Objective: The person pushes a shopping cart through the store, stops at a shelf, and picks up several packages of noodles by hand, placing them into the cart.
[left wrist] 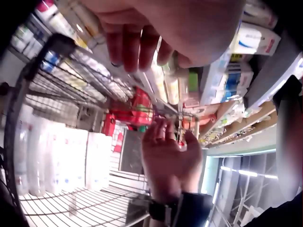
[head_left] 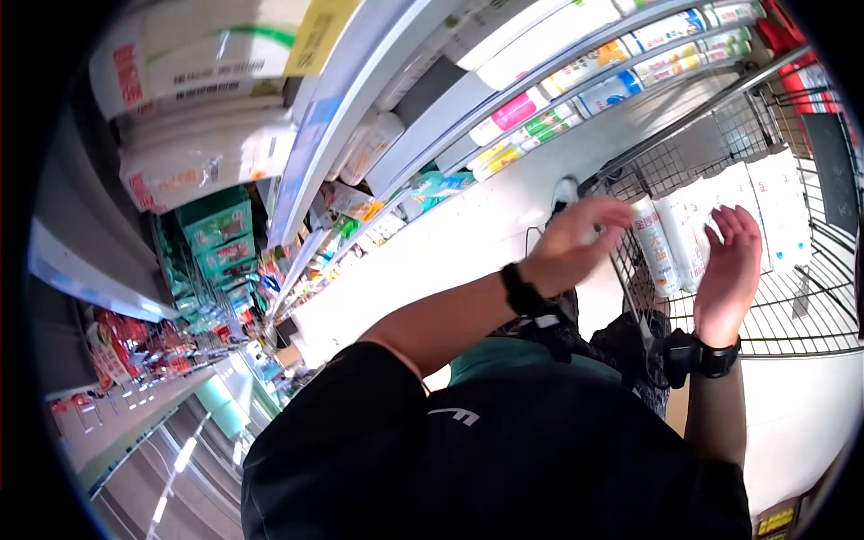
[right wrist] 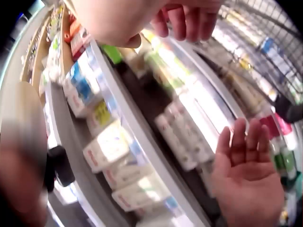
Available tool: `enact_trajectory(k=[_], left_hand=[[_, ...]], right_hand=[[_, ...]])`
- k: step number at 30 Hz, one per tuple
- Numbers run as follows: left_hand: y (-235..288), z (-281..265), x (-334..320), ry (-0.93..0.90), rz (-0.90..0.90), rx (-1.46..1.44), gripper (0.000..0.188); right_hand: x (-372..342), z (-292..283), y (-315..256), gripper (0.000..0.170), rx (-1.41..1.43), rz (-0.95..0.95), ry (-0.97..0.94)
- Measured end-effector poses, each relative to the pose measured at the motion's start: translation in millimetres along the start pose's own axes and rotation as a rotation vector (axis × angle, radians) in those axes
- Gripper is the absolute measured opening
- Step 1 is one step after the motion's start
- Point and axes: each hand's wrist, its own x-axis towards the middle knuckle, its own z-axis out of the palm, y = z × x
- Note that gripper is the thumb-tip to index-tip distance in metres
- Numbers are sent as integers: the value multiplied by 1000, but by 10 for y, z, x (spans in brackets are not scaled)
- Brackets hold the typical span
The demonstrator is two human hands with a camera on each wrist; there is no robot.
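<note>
My left hand (head_left: 580, 245) is raised in front of me beside the cart's near side, fingers loosely bent and holding nothing. A short distance to its right, my right hand (head_left: 731, 265) is held up with its fingers extended, also holding nothing. It overlaps a row of tall white packs (head_left: 655, 247) with red print, which stand in the wire shopping cart (head_left: 792, 310). In the left wrist view the right hand (left wrist: 168, 153) shows next to the cart. Shelves lie behind the left hand (right wrist: 248, 177) in the right wrist view.
Store shelves (head_left: 328, 117) run along the left with white wrapped packs (head_left: 207, 157) and green packages (head_left: 220, 238). Colourful rolled packs (head_left: 589, 54) fill the lower shelf at the top. A shoe (head_left: 565, 191) shows on the pale floor (head_left: 504, 225) near the cart.
</note>
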Motion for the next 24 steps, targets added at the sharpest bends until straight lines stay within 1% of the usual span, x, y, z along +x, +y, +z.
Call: enact_trajectory(k=[2, 3, 4, 6, 8, 10, 12, 13, 14, 15, 16, 17, 18, 19, 20, 21, 22, 23, 24], left_hand=[[-151, -461, -397, 247, 28, 104, 30], [-235, -731, -559, 342, 63, 126, 31], [-308, -1032, -696, 434, 95, 150, 31], [-437, -1627, -932, 670, 178, 209, 35], [-571, -2275, -1096, 957, 142, 314, 35], [-767, -2948, -1222, 1180, 208, 308, 36], [-711, -3454, -1327, 1237, 54, 347, 41], [-762, -3649, -1289, 1293, 186, 255, 46], [-957, -4101, -1383, 1330, 138, 333, 50], [-903, -4174, -1345, 1361, 178, 433, 52], [-846, -4227, -1287, 1394, 225, 527, 54], [-873, -4416, -1281, 1405, 178, 626, 54], [-911, -4586, -1263, 1417, 133, 720, 55], [-760, -4485, -1146, 1385, 179, 353, 46], [-714, -4549, -1152, 1382, 176, 354, 46], [-663, -4631, -1144, 1345, 26, 524, 42], [-668, -4735, -1137, 1297, -124, 691, 39], [-721, -4782, -1104, 1291, -18, 814, 34], [-766, -4808, -1100, 1283, -16, 812, 34]], right_hand=[[-139, 453, 58, 31, -177, -43, -228], [-166, 620, 157, 30, -189, -56, -348], [-227, 851, 226, 30, -187, -45, -427], [-306, 1283, 508, 34, -189, -32, -539], [-374, 1729, 832, 40, -196, 54, -586], [-379, 2182, 1416, 45, -312, -156, -681], [-422, 2676, 1870, 52, -379, -222, -675], [-426, 2927, 1972, 57, -470, -208, -722], [-431, 3168, 2072, 61, -560, -193, -769], [-422, 3369, 2244, 61, -560, -196, -756], [-382, 3560, 2436, 62, -645, -231, -753], [-305, 3752, 2616, 63, -736, -277, -744], [-238, 3921, 2858, 64, -581, -498, -703], [-212, 4100, 3037, 62, -647, -519, -615], [-209, 4224, 3177, 61, -709, -524, -528], [-142, 4311, 3283, 61, -708, -523, -522], [-71, 4381, 3345, 61, -733, -507, -584], [-35, 4428, 3406, 60, -760, -488, -648], [-22, 4463, 3464, 60, -763, -488, -640]])
